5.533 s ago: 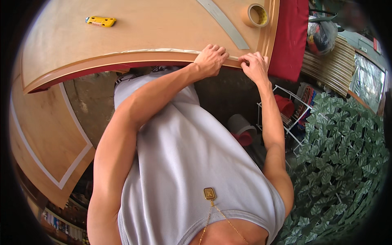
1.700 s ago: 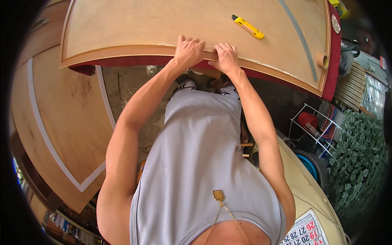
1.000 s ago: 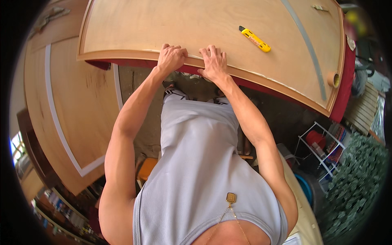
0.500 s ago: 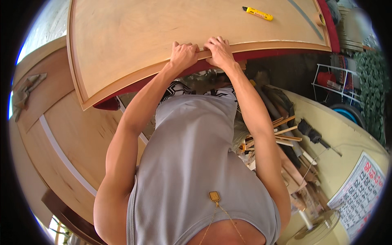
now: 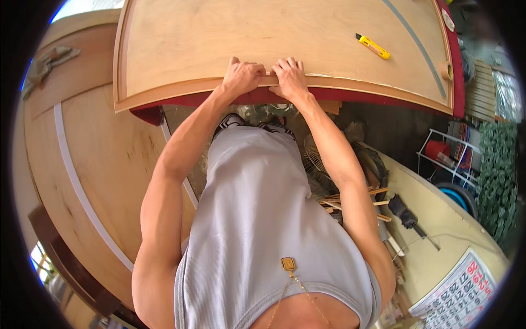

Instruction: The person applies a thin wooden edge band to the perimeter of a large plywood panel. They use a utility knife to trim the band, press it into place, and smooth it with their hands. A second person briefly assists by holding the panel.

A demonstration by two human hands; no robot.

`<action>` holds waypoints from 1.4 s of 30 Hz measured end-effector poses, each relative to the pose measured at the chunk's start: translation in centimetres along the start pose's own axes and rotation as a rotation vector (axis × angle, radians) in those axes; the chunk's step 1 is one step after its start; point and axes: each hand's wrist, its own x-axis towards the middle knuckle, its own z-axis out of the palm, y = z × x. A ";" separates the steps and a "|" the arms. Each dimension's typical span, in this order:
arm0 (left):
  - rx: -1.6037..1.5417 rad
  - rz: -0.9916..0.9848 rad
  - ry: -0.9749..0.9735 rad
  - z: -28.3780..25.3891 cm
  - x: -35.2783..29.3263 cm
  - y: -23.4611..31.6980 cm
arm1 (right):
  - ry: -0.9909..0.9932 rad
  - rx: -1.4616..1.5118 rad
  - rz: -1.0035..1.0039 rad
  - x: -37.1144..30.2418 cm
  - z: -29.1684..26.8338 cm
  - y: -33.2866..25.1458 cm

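Note:
A large light-wood panel [image 5: 203, 38] with a raised wooden border strip [image 5: 378, 90] lies before me. My left hand [image 5: 243, 78] is closed over the near border, its fingers curled on the strip. Close beside it on the right, my right hand [image 5: 289, 79] grips the same strip, fingertips on top and thumb lower down. Only a small gap parts the two hands. On the panel to the right rests a yellow cutter knife [image 5: 374, 47] with a black end. Whether anything thin lies under my fingers is hidden.
Red cloth [image 5: 397, 102] hangs beneath the panel's edge. A tape roll [image 5: 446, 71] sits at its right end, beside a grey strip [image 5: 415, 45]. More wooden boards [image 5: 109, 181] stand at left. A folded umbrella [image 5: 404, 213], wood offcuts and a white wire rack [image 5: 449, 156] are at right.
The view has turned, so the panel and cutter knife sit lower at the right. My hands have shifted slightly left along the border, still gripping it.

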 end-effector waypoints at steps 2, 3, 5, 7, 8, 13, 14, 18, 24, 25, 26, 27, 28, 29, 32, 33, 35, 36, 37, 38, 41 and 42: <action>0.064 -0.015 0.069 -0.1 -0.8 -0.5 | -0.049 0.011 -0.010 0.2 -0.4 -0.2; 0.097 -0.019 0.100 -0.1 -1.1 -0.8 | -0.073 0.016 -0.011 0.4 -0.5 -0.3; 0.086 -0.080 0.082 -0.4 -2.0 -1.5 | 0.039 -0.049 0.003 0.3 -0.1 -1.0; 0.066 -0.131 0.067 -0.6 -2.3 -2.0 | 0.106 -0.050 0.003 0.5 0.3 -1.8; 0.071 -0.158 0.031 -0.5 -2.3 -2.0 | 0.117 -0.019 -0.006 0.7 0.5 -2.3; 0.143 -0.080 -0.036 -0.7 -2.0 -2.2 | 0.033 0.024 -0.044 2.0 1.6 -3.2; 0.156 -0.061 -0.041 -0.8 -2.2 -2.3 | 0.072 0.013 -0.073 1.7 1.5 -3.2; 0.111 -0.090 0.135 -1.8 -2.9 -3.3 | 0.077 0.067 0.048 0.9 1.4 -4.0; 0.113 0.017 0.003 -2.1 -3.9 -5.5 | 0.092 0.012 0.112 2.6 1.8 -5.8; 0.124 0.029 0.011 -2.1 -4.0 -5.7 | 0.071 0.031 0.081 2.7 1.9 -5.9; 0.134 0.041 0.019 -2.1 -4.1 -5.8 | 0.050 0.050 0.051 2.9 2.0 -5.9; 0.143 0.052 0.027 -2.0 -4.1 -5.8 | 0.028 0.069 0.020 2.9 2.1 -5.9; 0.153 0.053 0.023 -2.0 -4.1 -5.9 | 0.021 0.059 0.008 3.0 2.2 -5.9; 0.162 0.052 0.019 -2.0 -4.0 -6.0 | 0.014 0.049 -0.004 3.1 2.2 -5.9; 0.187 0.052 0.018 -2.0 -3.9 -6.1 | -0.002 0.078 0.019 2.9 2.3 -6.1; 0.195 0.052 0.020 -2.0 -3.9 -6.1 | -0.007 0.097 0.036 2.9 2.2 -6.1; 0.179 0.047 0.070 -2.3 -4.1 -6.0 | -0.057 0.067 0.037 3.3 2.2 -6.1; 0.172 0.044 0.095 -2.4 -4.2 -6.0 | -0.083 0.052 0.037 3.6 2.2 -6.1; 0.165 -0.014 0.074 -2.9 -4.7 -6.3 | -0.114 0.010 0.034 3.8 2.3 -6.1; 0.159 -0.068 0.051 -3.5 -5.1 -7.1 | -0.142 -0.032 0.036 4.1 2.4 -6.1; 0.152 -0.085 0.035 -4.2 -6.2 -8.6 | -0.074 -0.052 0.025 4.6 2.3 -7.4; 0.151 -0.066 0.038 -4.2 -6.4 -8.9 | -0.026 -0.041 0.020 4.8 2.4 -8.0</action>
